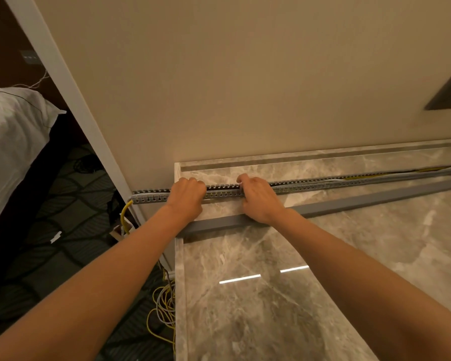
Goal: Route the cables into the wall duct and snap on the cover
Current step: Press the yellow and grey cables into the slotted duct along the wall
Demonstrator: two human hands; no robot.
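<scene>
Firstly, marble counter [271,321]: carries items below. Slotted duct [323,185], grey: near counter's back edge, long axis left-right, left end overhanging counter's left edge, right end out of frame. Cover [362,201], grey strip: loose, just in front of duct, nearly parallel. Cables [124,217], yellow and grey: exiting duct's left end, dropping floorward. Left hand [186,195], right hand [258,198]: close together, fingers curled over duct.

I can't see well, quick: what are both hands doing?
Left hand: grips the slotted grey plastic duct.
Right hand: grips the same duct.
</scene>
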